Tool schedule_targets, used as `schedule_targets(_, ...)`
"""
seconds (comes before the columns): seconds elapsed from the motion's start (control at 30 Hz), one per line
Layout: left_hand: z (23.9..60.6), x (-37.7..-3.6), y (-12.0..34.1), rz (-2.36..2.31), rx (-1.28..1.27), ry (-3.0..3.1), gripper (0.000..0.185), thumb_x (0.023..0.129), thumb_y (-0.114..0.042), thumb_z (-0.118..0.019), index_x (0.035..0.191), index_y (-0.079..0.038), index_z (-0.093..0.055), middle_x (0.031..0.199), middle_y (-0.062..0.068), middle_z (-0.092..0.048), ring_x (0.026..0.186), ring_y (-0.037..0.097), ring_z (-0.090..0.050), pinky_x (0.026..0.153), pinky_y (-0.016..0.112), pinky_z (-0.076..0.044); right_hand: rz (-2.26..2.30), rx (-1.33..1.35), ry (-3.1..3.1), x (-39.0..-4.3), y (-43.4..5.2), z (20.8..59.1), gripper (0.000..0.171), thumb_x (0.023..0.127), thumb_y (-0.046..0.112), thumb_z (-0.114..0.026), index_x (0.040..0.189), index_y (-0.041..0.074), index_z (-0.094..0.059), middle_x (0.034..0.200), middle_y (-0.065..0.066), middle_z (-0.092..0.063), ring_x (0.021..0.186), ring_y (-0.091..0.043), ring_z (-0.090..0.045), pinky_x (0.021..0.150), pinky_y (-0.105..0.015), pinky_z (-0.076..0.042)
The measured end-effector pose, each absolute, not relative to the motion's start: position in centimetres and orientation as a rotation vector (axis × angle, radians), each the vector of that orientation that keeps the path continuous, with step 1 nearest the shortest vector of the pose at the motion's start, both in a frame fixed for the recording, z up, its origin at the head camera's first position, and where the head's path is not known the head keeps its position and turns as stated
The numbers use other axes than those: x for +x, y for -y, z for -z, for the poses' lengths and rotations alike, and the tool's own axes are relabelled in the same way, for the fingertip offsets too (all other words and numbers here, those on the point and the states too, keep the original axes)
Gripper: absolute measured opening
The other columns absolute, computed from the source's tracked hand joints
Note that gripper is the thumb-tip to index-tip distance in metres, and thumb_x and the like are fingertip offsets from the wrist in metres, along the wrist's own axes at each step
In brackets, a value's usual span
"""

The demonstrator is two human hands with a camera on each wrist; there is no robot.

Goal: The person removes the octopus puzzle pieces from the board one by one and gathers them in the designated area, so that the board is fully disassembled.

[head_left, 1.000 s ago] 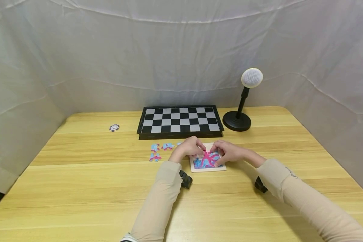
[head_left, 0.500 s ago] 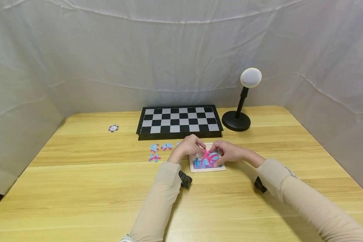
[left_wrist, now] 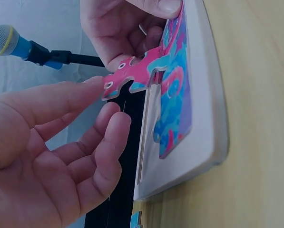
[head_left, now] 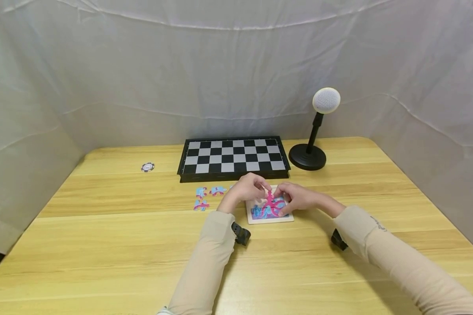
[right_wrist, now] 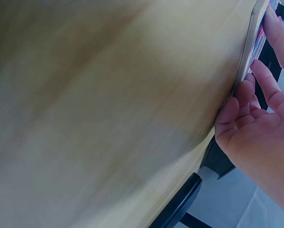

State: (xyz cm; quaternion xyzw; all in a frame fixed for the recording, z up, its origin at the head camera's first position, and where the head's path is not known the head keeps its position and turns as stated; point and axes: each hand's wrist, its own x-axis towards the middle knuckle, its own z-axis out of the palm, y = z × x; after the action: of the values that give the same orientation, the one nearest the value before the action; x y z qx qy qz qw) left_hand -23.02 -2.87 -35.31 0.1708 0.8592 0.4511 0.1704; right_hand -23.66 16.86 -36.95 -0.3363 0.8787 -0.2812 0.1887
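**Wooden surface and what lies on it**

The pale wood surface (head_left: 102, 245) carries a folded chessboard (head_left: 234, 158) at the back, a black lamp base (head_left: 307, 157) to its right, a poker chip (head_left: 147, 166) far left, loose puzzle pieces (head_left: 206, 195) and a white puzzle tray (head_left: 269, 218) near the middle.

Matt wood-grain table (head_left: 102, 245), glossy printed cardboard puzzle piece (left_wrist: 132, 78)
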Motion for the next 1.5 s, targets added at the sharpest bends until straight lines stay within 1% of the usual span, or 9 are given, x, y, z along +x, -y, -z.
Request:
schedule_targets(0.1, 35.3, -23.0, 2.8, -1.293, 0.502, -2.431, 0.011, 0.078, 0.000, -0.064, 0.088, -0.004, -0.066, 0.073, 0.005, -0.058, 0.062, 0.014, -0.049, 0.057, 0.023, -0.040, 0.785, -0.956, -2.477, -23.7, -16.8, 36.9, 0.041, 0.071, 0.019, -0.076, 0.099, -0.001, -0.054, 0.082, -0.006, -0.046, 0.073, -0.018, -0.039, 0.063, -0.027, -0.033)
schedule_targets(0.23, 35.3, -23.0, 2.7, -1.306, 0.515, -2.425, 0.011, 0.076, 0.002, -0.064, 0.086, -0.003, -0.066, 0.073, 0.005, -0.058, 0.064, 0.014, -0.050, 0.057, 0.023, -0.040, 0.782, -0.951, -2.474, -23.7, -16.8, 37.0, 0.041, 0.071, 0.020, -0.076, 0.099, 0.000, -0.054, 0.081, -0.005, -0.046, 0.072, -0.017, -0.039, 0.062, -0.027, -0.033)
schedule_targets(0.6, 35.4, -23.0, 2.5, -1.336, 0.498, -2.416, 0.017, 0.073, 0.007, -0.065, 0.088, -0.001, -0.065, 0.071, 0.005, -0.058, 0.061, 0.013, -0.051, 0.056, 0.021, -0.042, 0.782, -0.923, -2.474, -23.8, -16.8, 37.1, 0.042, 0.071, 0.019, -0.076, 0.100, -0.001, -0.054, 0.082, -0.006, -0.046, 0.072, -0.017, -0.039, 0.063, -0.027, -0.033)
schedule_targets(1.0, 35.3, -23.1, 2.8, -1.367, 0.467, -2.442, 0.017, 0.072, 0.007, -0.066, 0.086, -0.001, -0.066, 0.071, 0.005, -0.059, 0.062, 0.014, -0.052, 0.057, 0.021, -0.044, 0.774, -0.935, -2.471, -23.8, -16.9, 37.1, 0.043, 0.071, 0.019, -0.076, 0.101, -0.002, -0.054, 0.081, -0.005, -0.046, 0.071, -0.016, -0.039, 0.062, -0.026, -0.034)
schedule_targets(1.2, 35.3, -23.0, 3.5, -1.373, 0.439, -2.446, 0.015, 0.073, 0.004, -0.067, 0.087, -0.001, -0.065, 0.073, 0.005, -0.059, 0.061, 0.014, -0.051, 0.055, 0.022, -0.044, 0.767, -0.911, -2.469, -23.8, -16.8, 37.1, 0.043, 0.071, 0.020, -0.076, 0.102, 0.000, -0.054, 0.083, -0.004, -0.046, 0.072, -0.017, -0.040, 0.063, -0.026, -0.034)
schedule_targets(1.5, 35.3, -22.9, 4.8, -1.390, 0.434, -2.458, 0.017, 0.072, 0.004, -0.066, 0.089, 0.000, -0.065, 0.074, 0.006, -0.060, 0.063, 0.014, -0.052, 0.057, 0.023, -0.045, 0.774, -0.932, -2.471, -23.9, -16.9, 37.2, 0.043, 0.071, 0.021, -0.076, 0.102, -0.001, -0.054, 0.083, -0.005, -0.045, 0.072, -0.017, -0.039, 0.063, -0.027, -0.033)
